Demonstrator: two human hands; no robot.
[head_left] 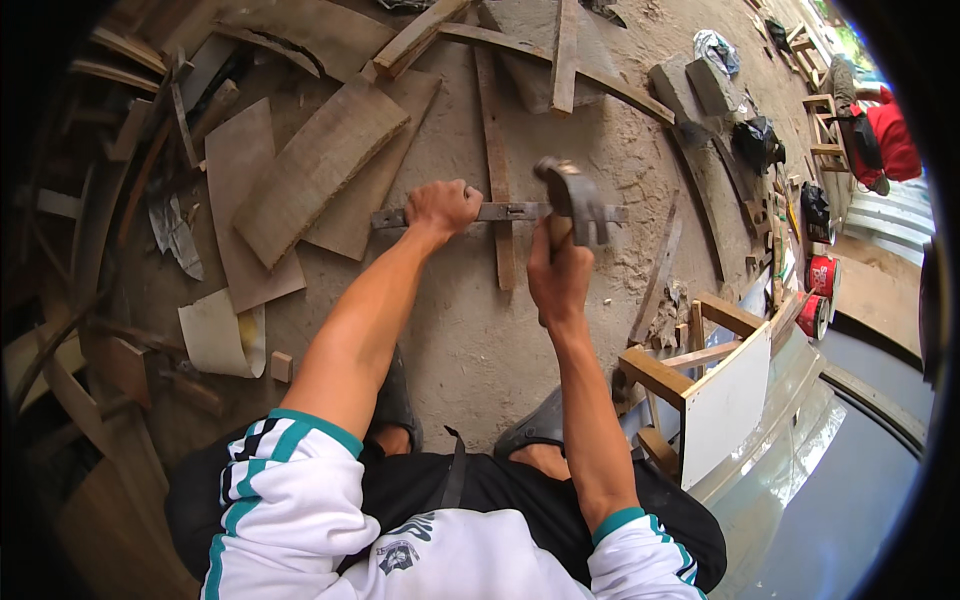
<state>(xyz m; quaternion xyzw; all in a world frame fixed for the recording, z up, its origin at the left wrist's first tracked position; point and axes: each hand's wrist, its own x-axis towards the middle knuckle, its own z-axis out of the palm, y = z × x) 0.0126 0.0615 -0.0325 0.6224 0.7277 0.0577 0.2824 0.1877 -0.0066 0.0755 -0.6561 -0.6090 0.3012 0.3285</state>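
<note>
Head view | left hand (441, 207): fingers wrapped around long grey-brown wooden strip (500, 212) on the ground | right hand (558, 275): fist closed on metal-headed hammer (574, 198), head above strip | strip likely stiff, light; grip beside fingers.

A hammer (573, 203) with a grey metal head and wooden handle stands raised above a thin, dark wood strip (500, 212); the strip lies level across the sandy ground.
</note>
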